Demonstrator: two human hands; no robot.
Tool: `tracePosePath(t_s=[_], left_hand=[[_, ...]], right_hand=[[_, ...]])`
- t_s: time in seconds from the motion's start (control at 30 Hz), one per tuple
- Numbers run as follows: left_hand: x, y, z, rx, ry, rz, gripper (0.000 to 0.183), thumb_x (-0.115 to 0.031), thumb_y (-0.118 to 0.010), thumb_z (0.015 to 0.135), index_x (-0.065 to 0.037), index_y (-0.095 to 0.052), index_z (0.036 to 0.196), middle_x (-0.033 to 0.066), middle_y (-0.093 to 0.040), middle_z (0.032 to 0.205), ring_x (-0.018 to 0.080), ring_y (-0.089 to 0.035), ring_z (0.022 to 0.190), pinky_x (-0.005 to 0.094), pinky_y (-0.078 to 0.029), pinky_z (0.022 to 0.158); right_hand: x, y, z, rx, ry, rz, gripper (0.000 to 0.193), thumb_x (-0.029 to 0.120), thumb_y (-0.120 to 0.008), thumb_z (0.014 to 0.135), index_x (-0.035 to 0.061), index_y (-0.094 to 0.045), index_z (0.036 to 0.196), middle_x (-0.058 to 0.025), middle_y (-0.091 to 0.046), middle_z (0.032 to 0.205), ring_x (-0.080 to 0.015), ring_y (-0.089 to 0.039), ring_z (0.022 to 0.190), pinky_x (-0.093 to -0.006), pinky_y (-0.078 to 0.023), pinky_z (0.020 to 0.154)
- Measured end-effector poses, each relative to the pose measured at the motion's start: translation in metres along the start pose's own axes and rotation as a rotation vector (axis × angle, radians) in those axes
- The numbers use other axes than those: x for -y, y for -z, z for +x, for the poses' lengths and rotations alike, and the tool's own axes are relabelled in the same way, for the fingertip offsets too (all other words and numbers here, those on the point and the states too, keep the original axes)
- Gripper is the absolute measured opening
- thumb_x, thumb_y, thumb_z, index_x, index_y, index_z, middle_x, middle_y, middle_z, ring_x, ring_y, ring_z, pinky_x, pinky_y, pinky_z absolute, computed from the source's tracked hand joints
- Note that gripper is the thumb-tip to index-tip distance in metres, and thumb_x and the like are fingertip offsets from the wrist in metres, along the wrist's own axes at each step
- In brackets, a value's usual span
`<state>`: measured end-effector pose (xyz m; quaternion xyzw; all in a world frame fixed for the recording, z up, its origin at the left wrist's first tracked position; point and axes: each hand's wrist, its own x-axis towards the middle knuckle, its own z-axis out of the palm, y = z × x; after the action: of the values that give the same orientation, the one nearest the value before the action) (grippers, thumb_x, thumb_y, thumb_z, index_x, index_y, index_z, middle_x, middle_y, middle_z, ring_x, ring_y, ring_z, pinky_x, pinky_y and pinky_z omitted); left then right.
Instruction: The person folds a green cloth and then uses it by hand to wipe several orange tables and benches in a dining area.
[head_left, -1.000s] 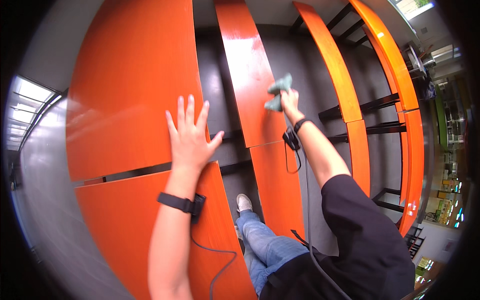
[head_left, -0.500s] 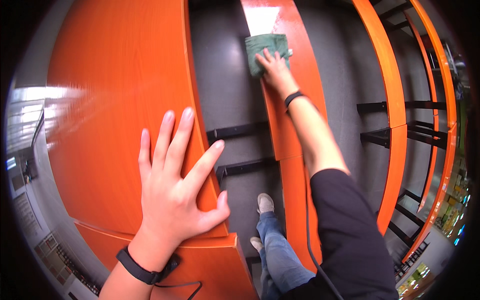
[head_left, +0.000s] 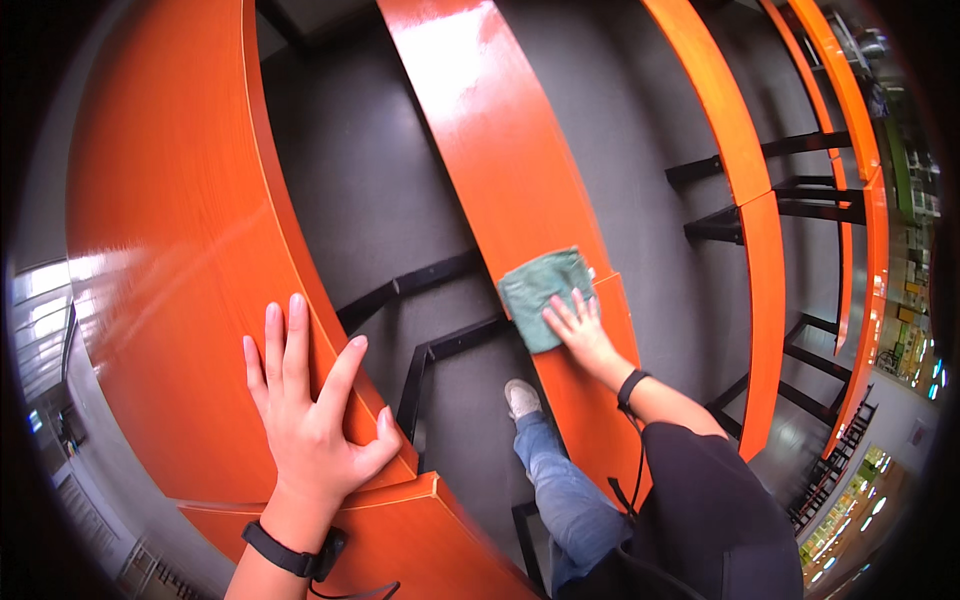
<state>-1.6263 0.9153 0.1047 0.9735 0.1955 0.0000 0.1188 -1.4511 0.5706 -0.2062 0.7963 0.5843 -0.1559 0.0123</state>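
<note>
My left hand (head_left: 312, 430) lies flat with fingers spread on the wide orange wood tabletop (head_left: 170, 330), close to its right edge. To the right, my right hand (head_left: 588, 342) presses a folded green cloth (head_left: 532, 288) down onto a narrow orange bench (head_left: 500, 160). Its fingers are stretched out over the cloth's lower right part, not wrapped round it. Under the cloth, the seam between two bench sections is partly hidden. Each wrist wears a black band.
Black metal legs (head_left: 455, 340) run between table and bench over the dark grey floor (head_left: 350, 170). More narrow orange benches (head_left: 762, 300) stand to the right on black frames. My shoe (head_left: 522, 398) is on the floor between table and bench. A dark cable hangs beside my right arm.
My right hand has drawn the cloth along the bench toward me, from its far part to the seam. My left hand stays on the tabletop, while the whole view has shifted.
</note>
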Motion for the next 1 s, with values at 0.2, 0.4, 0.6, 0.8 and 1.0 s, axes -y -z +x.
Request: tracePosePath(t_s=[0.2,0.4,0.6,0.8,1.0], left_hand=[[0.001,-0.006,-0.001,0.016,0.017,-0.011,0.057,-0.024,-0.065,0.060,-0.012,-0.066,0.116,0.0262,-0.034,0.153,0.0433,-0.028,0.143,0.0550,-0.015,0.117],[-0.002,0.000,-0.003,-0.008,0.007,0.044,0.054,-0.027,-0.065,0.060,-0.013,-0.067,0.111,0.0286,-0.037,0.150,0.0456,-0.031,0.141,0.0565,-0.016,0.116],[0.004,-0.005,0.003,0.002,-0.039,0.090,0.054,-0.033,-0.060,0.069,-0.005,-0.065,0.114,0.0303,-0.034,0.151,0.0434,-0.029,0.143,0.0537,-0.016,0.117],[0.000,-0.006,-0.002,-0.092,-0.065,0.080,0.051,-0.019,-0.059,0.068,-0.007,-0.064,0.117,0.0205,-0.037,0.153,0.0366,-0.029,0.145,0.0486,-0.017,0.119],[-0.004,-0.008,-0.013,-0.201,-0.061,0.086,0.047,-0.017,-0.063,0.069,-0.011,-0.064,0.115,0.0113,-0.041,0.152,0.0310,-0.032,0.144,0.0478,-0.021,0.118]], right_hand=[[-0.051,0.033,0.123,-0.207,-0.063,0.020,0.070,-0.001,-0.053,0.081,0.0123,-0.037,0.148,-0.0130,-0.034,0.152,-0.0501,-0.027,0.139,-0.0705,-0.029,0.105],[-0.157,0.068,0.324,-0.258,-0.283,0.021,0.074,-0.006,-0.044,0.084,0.0234,-0.032,0.151,-0.0048,-0.026,0.160,-0.0517,-0.028,0.139,-0.0712,-0.032,0.103],[-0.170,0.089,0.360,-0.144,-0.376,0.019,0.076,-0.008,-0.041,0.084,0.0294,-0.034,0.150,0.0028,-0.021,0.162,-0.0480,-0.028,0.141,-0.0641,-0.034,0.108],[-0.142,0.040,0.198,-0.242,-0.184,-0.093,0.084,-0.011,-0.055,0.075,0.0197,-0.034,0.149,-0.0099,-0.031,0.156,-0.0528,-0.032,0.135,-0.0644,-0.037,0.105],[-0.075,0.015,0.006,-0.096,-0.194,0.133,0.076,-0.010,-0.052,0.075,0.0140,-0.038,0.146,-0.0155,-0.036,0.152,-0.0533,-0.033,0.133,-0.0661,-0.035,0.104]])
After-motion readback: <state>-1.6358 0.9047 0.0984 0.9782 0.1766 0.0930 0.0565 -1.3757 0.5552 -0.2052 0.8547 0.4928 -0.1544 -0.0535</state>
